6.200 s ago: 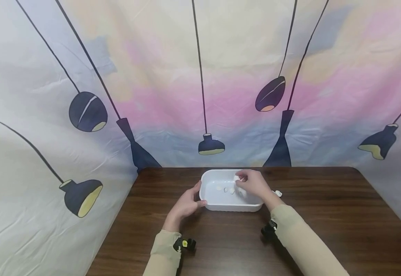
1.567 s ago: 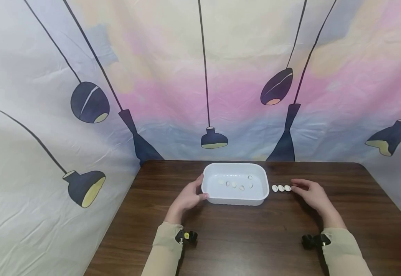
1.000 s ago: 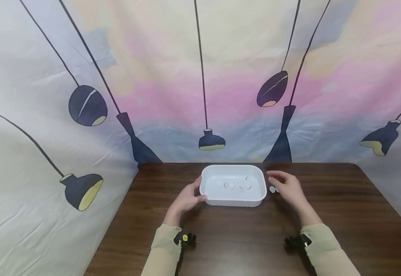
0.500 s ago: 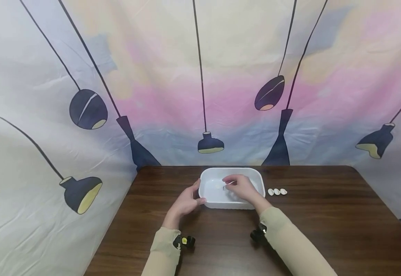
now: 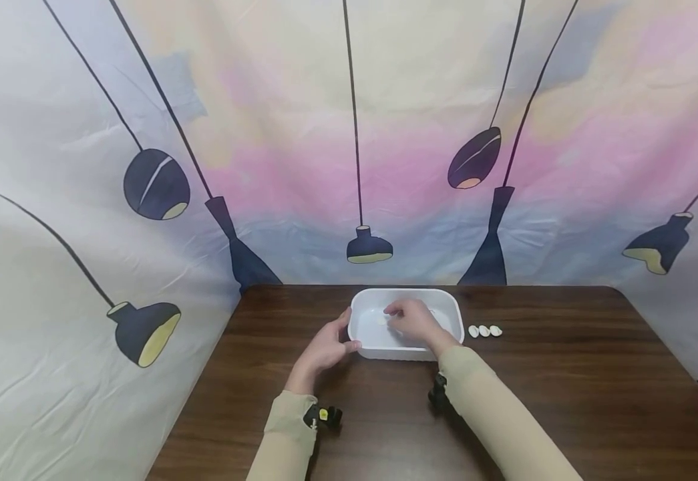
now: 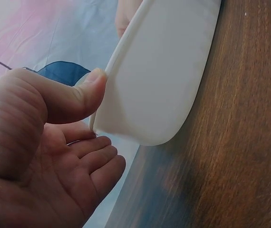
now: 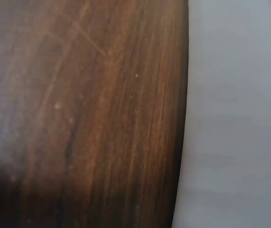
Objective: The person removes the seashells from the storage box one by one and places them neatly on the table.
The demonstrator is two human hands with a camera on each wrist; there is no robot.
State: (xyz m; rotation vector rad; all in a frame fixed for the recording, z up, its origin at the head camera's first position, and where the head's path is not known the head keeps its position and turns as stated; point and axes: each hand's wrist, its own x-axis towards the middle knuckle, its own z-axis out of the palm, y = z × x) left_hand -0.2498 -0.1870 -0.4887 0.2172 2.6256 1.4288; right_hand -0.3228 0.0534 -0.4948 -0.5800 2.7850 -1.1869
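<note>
A white rectangular basin (image 5: 403,354) stands on the table with several small white shells in it; one shell (image 5: 382,320) shows left of my right fingers. My left hand (image 5: 324,347) holds the basin's left end. In the left wrist view, the thumb (image 6: 90,92) presses the rim from one side and the index finger lies on the other. My right hand (image 5: 415,321) reaches inside the basin, its fingers bent down over the floor and hiding most of the shells. Whether it pinches one is hidden. The right wrist view shows only basin wall (image 7: 235,118) and tabletop.
Three white shells (image 5: 485,331) lie in a row on the dark wooden table (image 5: 577,374), just right of the basin. A patterned cloth (image 5: 300,167) with painted lamps hangs behind the table. Each wrist carries a small black camera (image 5: 324,415).
My right hand has gone from beside the row of shells on the right, leftward over the rim, and into the basin. The left hand keeps its hold on the basin.
</note>
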